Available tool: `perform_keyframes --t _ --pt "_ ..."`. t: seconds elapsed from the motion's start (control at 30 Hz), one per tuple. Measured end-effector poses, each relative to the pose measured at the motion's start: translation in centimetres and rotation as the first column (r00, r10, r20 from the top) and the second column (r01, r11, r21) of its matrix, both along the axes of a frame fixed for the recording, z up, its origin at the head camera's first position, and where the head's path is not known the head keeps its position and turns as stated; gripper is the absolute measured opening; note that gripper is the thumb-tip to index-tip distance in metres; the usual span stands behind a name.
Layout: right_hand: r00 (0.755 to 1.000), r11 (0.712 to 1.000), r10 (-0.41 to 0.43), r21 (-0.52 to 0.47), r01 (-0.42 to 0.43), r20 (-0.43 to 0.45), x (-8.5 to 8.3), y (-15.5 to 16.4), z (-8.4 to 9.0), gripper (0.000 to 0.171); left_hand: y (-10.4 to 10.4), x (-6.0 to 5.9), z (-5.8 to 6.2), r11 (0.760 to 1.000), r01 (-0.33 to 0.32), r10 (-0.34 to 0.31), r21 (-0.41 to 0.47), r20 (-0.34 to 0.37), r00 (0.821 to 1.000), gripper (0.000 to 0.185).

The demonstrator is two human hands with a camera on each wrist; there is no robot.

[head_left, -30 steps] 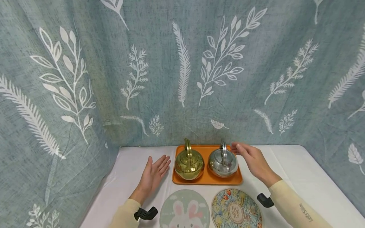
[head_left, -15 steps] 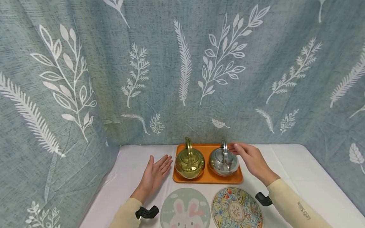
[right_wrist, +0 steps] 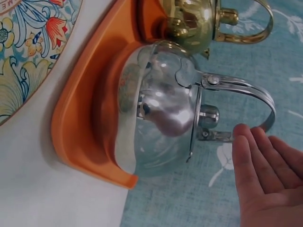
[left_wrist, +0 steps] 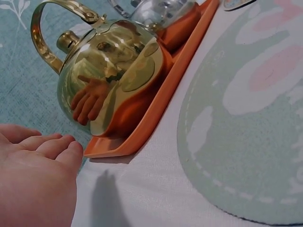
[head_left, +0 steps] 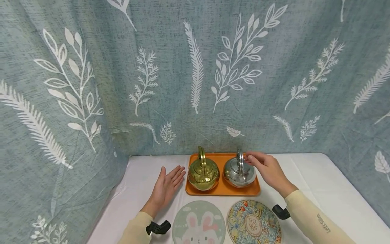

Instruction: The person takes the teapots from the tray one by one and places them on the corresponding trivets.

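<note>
Side by side on an orange tray (head_left: 222, 192) stand a shiny gold kettle (head_left: 202, 181) and a silver kettle (head_left: 239, 179), each with an upright arched handle. My right hand (head_left: 271, 172) is at the right of the silver kettle. In the right wrist view its extended fingers (right_wrist: 244, 165) overlap the lower end of the silver handle (right_wrist: 262, 97), without curling round it. My left hand (head_left: 166, 189) lies to the left of the tray, palm turned toward the gold kettle, fingers straight and holding nothing. The left wrist view shows its fingertips near the tray's corner, below the gold kettle (left_wrist: 113, 61).
In front of the tray lie two round mats: a pale green one with a rabbit (head_left: 182, 220) and a flowered one (head_left: 240, 234). A white cloth (head_left: 317, 183) covers the table. Blue-green leaf-patterned curtain (head_left: 170, 84) hangs behind and on both sides.
My right hand has edged left, its fingertips now closer to the silver handle. My left hand has come slightly nearer the tray. Both kettles stay in place on the tray.
</note>
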State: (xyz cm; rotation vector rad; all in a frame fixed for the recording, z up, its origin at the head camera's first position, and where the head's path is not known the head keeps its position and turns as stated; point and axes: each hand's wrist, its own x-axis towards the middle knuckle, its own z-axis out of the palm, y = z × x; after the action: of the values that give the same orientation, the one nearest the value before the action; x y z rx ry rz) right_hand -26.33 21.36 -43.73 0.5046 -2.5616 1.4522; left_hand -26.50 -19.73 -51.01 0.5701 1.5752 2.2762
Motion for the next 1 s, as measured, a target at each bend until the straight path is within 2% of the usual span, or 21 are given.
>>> perform_keyframes --t 0.23,0.7,1.0 --pt "1.0 1.0 -0.014 0.005 0.014 0.011 0.0 -0.2 -0.1 0.047 0.0 0.2 0.2 1.0 0.004 -0.004 0.006 0.004 1.0 0.095" --pt "0.998 0.999 -0.022 -0.041 0.025 0.057 -0.1 -0.9 -0.1 0.045 -0.7 0.1 -0.3 1.0 0.002 -0.002 -0.003 0.003 1.0 0.097" --pt "0.996 0.998 -0.063 -0.014 0.064 0.062 -0.5 -1.6 -0.1 0.046 -0.7 0.0 -0.7 0.999 -0.011 0.01 0.033 0.044 0.999 0.098"
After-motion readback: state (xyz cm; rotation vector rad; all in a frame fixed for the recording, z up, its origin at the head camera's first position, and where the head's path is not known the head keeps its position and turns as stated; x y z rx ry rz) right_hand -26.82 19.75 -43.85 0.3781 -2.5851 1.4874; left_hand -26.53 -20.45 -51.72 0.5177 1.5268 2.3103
